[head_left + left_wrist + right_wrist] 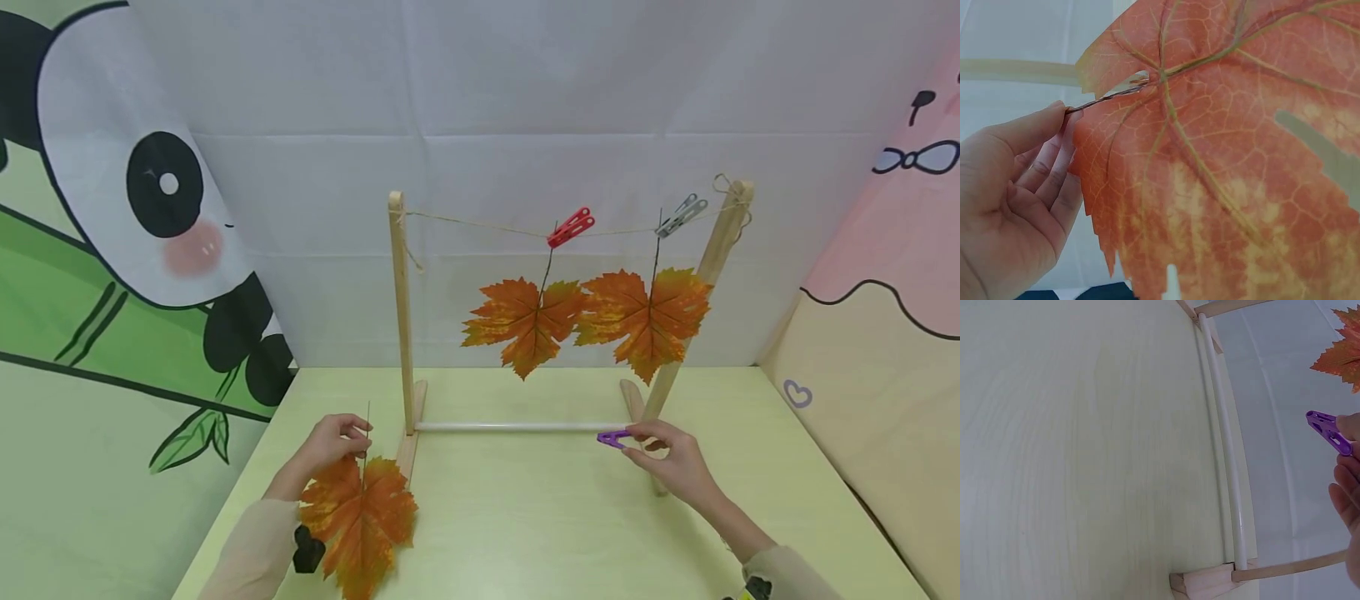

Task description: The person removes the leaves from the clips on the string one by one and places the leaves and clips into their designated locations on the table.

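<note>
My left hand (337, 442) pinches the thin stem of an orange maple leaf (364, 525), which hangs below the fingers left of the wooden rack. In the left wrist view the leaf (1222, 137) fills much of the picture, its stem between thumb and fingertips. My right hand (671, 462) holds a purple clothespin (613, 438) by one end, near the rack's right post. On the string (480, 223), a red clothespin (572, 227) and a grey clothespin (681, 217) each hold the stem of another leaf, the left one (528, 325) and the right one (647, 321).
The rack has a left post (402, 317), a leaning right post (716, 242) and a white crossbar (517, 427) low between them. It stands on a pale wooden table (525, 517). A white cloth (315, 192) hangs behind, with cartoon-printed sheets at both sides.
</note>
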Demonstrator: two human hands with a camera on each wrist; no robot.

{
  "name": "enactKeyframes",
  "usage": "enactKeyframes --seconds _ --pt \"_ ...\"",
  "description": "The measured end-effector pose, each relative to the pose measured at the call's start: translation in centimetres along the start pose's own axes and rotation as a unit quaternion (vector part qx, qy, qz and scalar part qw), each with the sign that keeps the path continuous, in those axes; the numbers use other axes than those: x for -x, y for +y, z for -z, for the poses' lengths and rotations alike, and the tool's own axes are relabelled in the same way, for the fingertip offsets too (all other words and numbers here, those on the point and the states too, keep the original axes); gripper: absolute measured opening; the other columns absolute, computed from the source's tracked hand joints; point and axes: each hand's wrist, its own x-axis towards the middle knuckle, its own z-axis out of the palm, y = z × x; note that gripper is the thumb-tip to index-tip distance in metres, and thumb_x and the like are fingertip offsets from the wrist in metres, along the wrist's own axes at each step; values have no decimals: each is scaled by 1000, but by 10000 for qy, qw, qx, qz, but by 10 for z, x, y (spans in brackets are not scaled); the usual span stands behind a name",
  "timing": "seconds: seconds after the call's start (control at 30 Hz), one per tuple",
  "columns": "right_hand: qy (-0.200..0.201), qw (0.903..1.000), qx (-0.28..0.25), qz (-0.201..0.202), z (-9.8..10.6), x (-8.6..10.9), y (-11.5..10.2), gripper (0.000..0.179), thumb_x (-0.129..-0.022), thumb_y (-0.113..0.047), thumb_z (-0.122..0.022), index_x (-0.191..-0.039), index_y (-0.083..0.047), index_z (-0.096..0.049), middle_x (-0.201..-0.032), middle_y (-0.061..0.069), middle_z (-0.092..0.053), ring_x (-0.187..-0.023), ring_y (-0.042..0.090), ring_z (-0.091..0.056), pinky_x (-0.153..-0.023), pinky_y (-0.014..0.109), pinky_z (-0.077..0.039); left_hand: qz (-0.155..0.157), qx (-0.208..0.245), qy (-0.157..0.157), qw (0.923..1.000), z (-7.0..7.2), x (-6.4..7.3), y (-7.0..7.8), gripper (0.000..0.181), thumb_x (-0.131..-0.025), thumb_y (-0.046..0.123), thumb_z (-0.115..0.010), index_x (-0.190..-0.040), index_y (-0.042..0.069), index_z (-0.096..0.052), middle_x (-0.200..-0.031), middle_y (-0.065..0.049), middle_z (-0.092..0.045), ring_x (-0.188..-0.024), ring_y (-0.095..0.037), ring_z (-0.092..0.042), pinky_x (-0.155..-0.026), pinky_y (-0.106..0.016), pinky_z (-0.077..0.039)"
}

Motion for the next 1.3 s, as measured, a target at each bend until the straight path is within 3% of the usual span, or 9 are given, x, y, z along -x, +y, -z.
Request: enactKeyframes --seconds 0.37,0.57,0.73,0.87,1.1,1.3 --pt "-9 9997 -192 -121 -9 14 16 26 -68 10 -72 -92 6 -66 -85 19 -65 -75 4 -57 -59 28 -52 455 144 -147 9988 -10 6 -25 25 -83 -1 -59 -105 -13 -56 -80 -22 -64 -62 -21 -60 -60 -31 -53" --pt "-10 9994 -147 -320 -19 21 43 25 -69 5 -74 -92 0 -68 -86 14 -66 -75 9 -59 -60 25 -52 618 86 26 9980 -18 4 -41 23 -83 -1 -60 -104 -10 -58 -78 -17 -65 -61 -19 -59 -61 -30 -52" --pt "58 9992 -193 -342 -22 27 51 24 -69 4 -74 -92 0 -68 -85 13 -66 -74 18 -60 -60 24 -51 662 -75 222 9975 -24 3 -53 22 -82 0 -61 -102 -8 -60 -76 -12 -64 -62 -19 -59 -61 -31 -53" --pt "149 9989 -216 -390 -24 31 52 25 -68 4 -74 -92 -1 -68 -85 12 -66 -74 12 -59 -59 24 -51 612 -210 350 9973 -31 1 -61 21 -82 0 -61 -101 -6 -60 -75 -8 -63 -63 -19 -59 -62 -33 -53" --pt "107 9993 -64 -348 -24 38 21 25 -66 9 -73 -89 4 -66 -82 16 -65 -72 8 -57 -58 29 -51 570 -168 597 9964 -40 -3 -75 26 -81 2 -62 -106 -6 -59 -75 -7 -65 -64 -18 -61 -63 -34 -52" --pt "166 9992 -92 -353 -27 43 29 25 -66 9 -73 -90 4 -66 -82 17 -65 -72 14 -58 -57 28 -52 656 -225 729 9949 -45 -1 -81 27 -81 4 -63 -106 -5 -61 -78 -7 -65 -70 -17 -59 -66 -35 -51"
